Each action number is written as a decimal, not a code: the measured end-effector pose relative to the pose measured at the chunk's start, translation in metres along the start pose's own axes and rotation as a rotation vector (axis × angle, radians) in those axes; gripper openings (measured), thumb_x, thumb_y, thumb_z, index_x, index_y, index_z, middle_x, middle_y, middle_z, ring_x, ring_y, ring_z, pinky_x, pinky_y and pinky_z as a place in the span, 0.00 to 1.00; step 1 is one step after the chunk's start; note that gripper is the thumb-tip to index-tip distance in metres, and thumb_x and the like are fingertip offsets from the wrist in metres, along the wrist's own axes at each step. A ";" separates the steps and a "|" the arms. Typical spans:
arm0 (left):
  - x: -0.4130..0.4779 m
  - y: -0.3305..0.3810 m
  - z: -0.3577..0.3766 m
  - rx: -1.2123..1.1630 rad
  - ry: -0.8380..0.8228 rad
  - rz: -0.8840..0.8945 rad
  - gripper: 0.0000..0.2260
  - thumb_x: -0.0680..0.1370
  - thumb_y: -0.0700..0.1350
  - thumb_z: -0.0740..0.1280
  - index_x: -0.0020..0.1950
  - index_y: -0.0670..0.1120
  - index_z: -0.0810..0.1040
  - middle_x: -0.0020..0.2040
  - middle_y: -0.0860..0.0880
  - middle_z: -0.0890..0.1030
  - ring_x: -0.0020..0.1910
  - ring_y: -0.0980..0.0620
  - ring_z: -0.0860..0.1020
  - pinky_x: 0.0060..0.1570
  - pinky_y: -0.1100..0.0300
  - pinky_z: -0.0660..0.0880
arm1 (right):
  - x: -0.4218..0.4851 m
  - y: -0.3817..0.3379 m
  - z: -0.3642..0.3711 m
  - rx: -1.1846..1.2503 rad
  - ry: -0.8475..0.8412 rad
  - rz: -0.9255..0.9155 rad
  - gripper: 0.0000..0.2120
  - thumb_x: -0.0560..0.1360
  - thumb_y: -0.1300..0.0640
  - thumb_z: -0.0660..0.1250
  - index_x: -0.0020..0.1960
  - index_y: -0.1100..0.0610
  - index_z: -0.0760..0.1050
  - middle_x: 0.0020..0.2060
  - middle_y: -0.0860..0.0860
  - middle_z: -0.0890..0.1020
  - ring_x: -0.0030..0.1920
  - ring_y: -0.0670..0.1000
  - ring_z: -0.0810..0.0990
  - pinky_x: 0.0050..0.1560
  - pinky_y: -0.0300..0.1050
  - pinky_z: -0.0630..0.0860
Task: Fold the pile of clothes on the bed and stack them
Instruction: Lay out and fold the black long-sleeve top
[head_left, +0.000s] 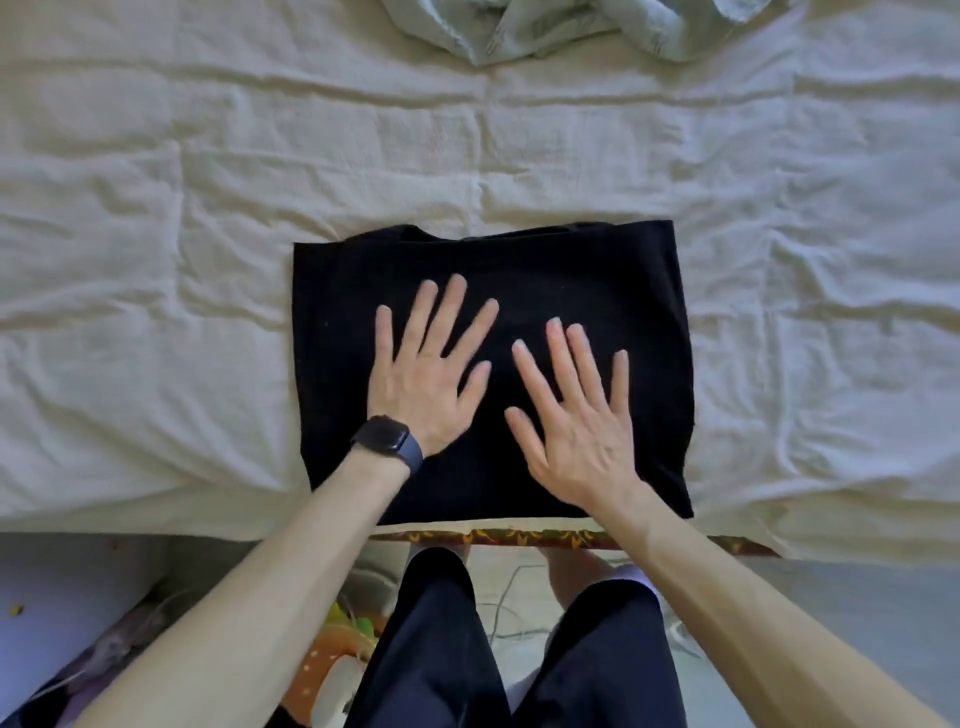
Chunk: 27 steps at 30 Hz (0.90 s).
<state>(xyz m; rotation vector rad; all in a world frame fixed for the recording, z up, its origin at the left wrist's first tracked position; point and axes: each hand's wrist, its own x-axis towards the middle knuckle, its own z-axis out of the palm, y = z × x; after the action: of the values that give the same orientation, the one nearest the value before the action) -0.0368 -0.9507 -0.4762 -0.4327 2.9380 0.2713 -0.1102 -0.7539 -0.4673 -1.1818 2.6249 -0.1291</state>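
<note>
Head view: a folded black fabric garment (597, 270) lay at the near edge of the wrinkled cream bed (208, 260). The left hand (423, 379), wearing a dark wristwatch (384, 439), and the right hand (576, 421) lay flat on it, grips unclenched, fingers spread. A crumpled pale-green cloth (519, 31) sat far behind.

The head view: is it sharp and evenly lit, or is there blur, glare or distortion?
Head view: soft, even light, no glare on the bed; the black garment is so dark that its folds hardly show; the left hand and right hand look slightly blurred; the forearms widen toward the lower corners, wide-angle stretch.
</note>
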 end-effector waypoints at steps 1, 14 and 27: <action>-0.012 0.010 0.006 -0.006 -0.059 0.041 0.29 0.82 0.59 0.54 0.82 0.59 0.49 0.83 0.49 0.47 0.81 0.45 0.48 0.75 0.37 0.42 | -0.016 0.004 0.006 -0.012 -0.053 -0.060 0.31 0.84 0.39 0.53 0.83 0.47 0.52 0.83 0.54 0.50 0.83 0.55 0.48 0.79 0.67 0.45; -0.057 0.149 0.008 -0.123 -0.266 -0.153 0.34 0.80 0.67 0.48 0.82 0.55 0.45 0.83 0.49 0.41 0.81 0.44 0.43 0.75 0.31 0.47 | -0.079 0.188 -0.038 -0.006 -0.340 0.384 0.29 0.84 0.39 0.37 0.81 0.42 0.32 0.80 0.47 0.32 0.79 0.48 0.29 0.77 0.62 0.30; -0.045 0.267 -0.018 0.048 -0.026 -0.109 0.12 0.66 0.42 0.76 0.46 0.51 0.81 0.44 0.51 0.77 0.43 0.48 0.76 0.39 0.54 0.72 | -0.086 0.213 -0.062 0.055 -0.464 0.186 0.30 0.83 0.41 0.49 0.82 0.45 0.46 0.83 0.52 0.48 0.82 0.55 0.45 0.78 0.67 0.46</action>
<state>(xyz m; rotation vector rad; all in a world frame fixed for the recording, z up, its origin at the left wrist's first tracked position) -0.0760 -0.6906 -0.4090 -0.5753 2.8771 0.1902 -0.2264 -0.5497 -0.4306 -0.8234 2.2846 0.0973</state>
